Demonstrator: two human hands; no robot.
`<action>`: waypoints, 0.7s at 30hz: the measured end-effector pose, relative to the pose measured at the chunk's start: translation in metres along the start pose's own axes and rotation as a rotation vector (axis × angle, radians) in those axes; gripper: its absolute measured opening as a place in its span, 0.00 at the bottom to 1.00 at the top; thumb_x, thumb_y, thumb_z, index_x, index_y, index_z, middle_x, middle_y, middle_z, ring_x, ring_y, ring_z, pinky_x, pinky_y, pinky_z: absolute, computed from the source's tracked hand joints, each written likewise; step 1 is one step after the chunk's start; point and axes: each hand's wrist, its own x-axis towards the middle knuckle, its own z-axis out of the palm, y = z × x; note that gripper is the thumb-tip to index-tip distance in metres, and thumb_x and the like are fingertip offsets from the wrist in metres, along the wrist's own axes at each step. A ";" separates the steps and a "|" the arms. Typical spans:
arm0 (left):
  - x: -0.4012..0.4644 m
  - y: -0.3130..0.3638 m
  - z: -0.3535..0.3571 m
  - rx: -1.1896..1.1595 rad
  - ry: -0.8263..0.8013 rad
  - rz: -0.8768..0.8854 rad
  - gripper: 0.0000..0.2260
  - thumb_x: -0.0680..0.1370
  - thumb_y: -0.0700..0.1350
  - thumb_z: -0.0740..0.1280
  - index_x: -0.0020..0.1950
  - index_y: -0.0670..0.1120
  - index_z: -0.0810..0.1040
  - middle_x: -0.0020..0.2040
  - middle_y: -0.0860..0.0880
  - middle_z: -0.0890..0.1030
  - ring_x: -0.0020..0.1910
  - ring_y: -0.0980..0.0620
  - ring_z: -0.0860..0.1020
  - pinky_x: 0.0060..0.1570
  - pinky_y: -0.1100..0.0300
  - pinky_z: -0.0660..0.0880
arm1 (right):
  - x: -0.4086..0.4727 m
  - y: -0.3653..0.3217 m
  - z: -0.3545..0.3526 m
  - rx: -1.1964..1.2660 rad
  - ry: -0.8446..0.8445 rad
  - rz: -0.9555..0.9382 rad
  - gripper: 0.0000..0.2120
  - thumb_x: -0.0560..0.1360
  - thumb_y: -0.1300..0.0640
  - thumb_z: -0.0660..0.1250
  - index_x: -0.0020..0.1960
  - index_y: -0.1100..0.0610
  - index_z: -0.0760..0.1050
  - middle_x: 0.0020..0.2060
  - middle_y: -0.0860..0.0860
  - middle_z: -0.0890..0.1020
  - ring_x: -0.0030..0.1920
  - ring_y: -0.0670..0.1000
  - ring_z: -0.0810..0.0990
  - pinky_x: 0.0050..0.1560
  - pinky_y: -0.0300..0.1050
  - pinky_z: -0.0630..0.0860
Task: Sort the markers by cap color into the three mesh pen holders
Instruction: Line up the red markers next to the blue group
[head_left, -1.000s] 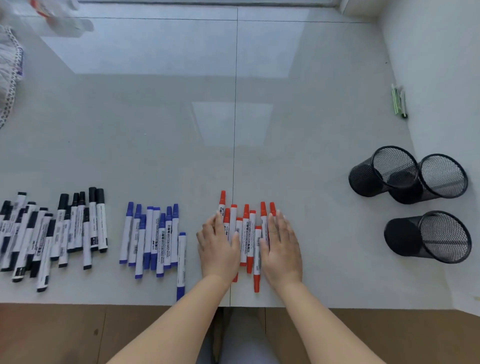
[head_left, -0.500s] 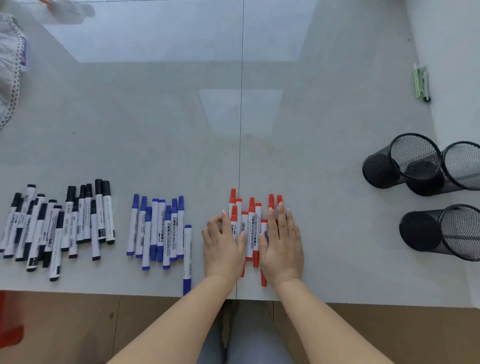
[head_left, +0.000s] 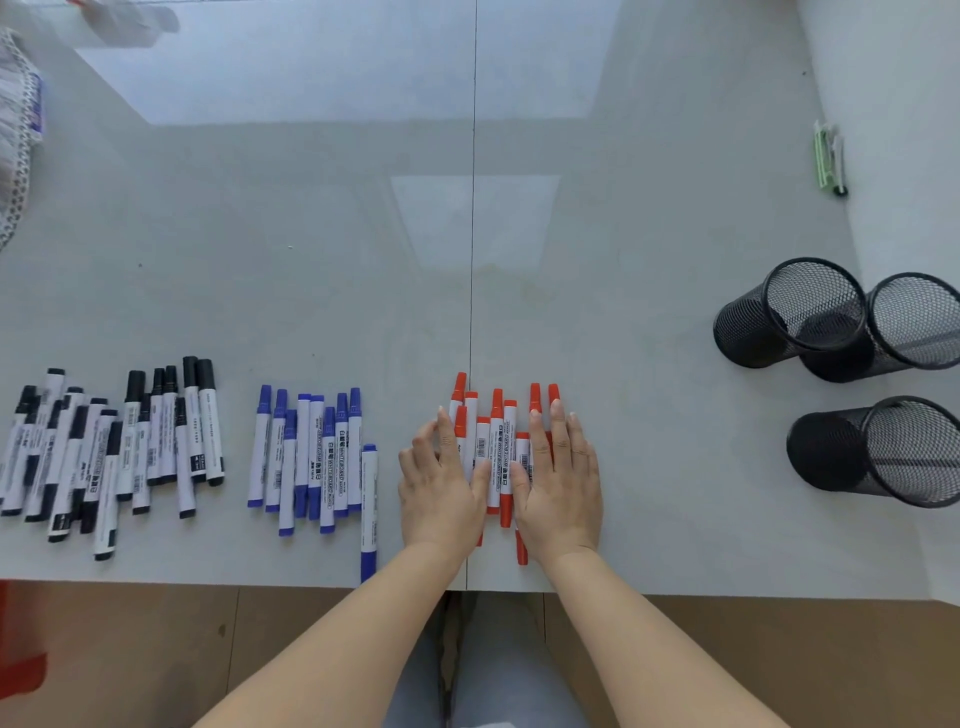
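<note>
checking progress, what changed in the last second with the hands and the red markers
Little changed. Both hands, left hand and right hand, edged closer together, squeezing the red markers into a tighter bunch. Nothing gripped or released. Blue markers, black markers and mesh holders unchanged.

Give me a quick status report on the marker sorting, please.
Left hand and right hand flat, pressing the red markers together. Three holders empty. Nothing in the way.
</note>
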 end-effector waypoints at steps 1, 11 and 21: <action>0.000 0.000 0.000 -0.001 0.003 -0.006 0.35 0.78 0.61 0.53 0.75 0.49 0.36 0.69 0.50 0.51 0.66 0.50 0.57 0.64 0.56 0.65 | 0.000 -0.001 -0.001 0.000 0.003 0.001 0.31 0.79 0.44 0.48 0.72 0.48 0.31 0.72 0.46 0.32 0.72 0.48 0.32 0.72 0.45 0.36; 0.000 0.004 -0.008 -0.011 0.022 -0.042 0.31 0.78 0.59 0.53 0.76 0.50 0.42 0.68 0.49 0.55 0.65 0.50 0.60 0.63 0.56 0.67 | 0.000 -0.005 -0.008 0.013 0.006 0.013 0.30 0.79 0.45 0.52 0.76 0.51 0.44 0.76 0.51 0.45 0.76 0.52 0.43 0.72 0.48 0.41; 0.007 0.015 -0.020 -0.049 0.052 -0.065 0.30 0.78 0.58 0.56 0.75 0.50 0.49 0.68 0.49 0.57 0.66 0.50 0.60 0.64 0.54 0.66 | 0.001 -0.004 -0.027 0.124 0.062 0.036 0.28 0.79 0.44 0.51 0.75 0.51 0.48 0.76 0.51 0.50 0.75 0.52 0.52 0.72 0.47 0.52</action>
